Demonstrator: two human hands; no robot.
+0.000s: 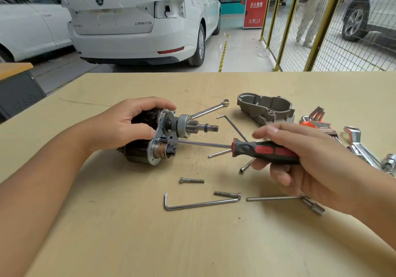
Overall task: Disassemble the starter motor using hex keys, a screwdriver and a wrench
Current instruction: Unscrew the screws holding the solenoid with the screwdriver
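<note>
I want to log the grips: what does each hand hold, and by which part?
The left hand holds the starter motor by its dark body. The right hand holds the screwdriver by its red and black handle.

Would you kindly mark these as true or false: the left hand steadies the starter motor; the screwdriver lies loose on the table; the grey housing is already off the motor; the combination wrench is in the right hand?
1. The left hand steadies the starter motor. True.
2. The screwdriver lies loose on the table. False: the right hand holds it, tip at the motor.
3. The grey housing is off the motor. True.
4. The combination wrench is in the right hand. False: it lies on the table.
</note>
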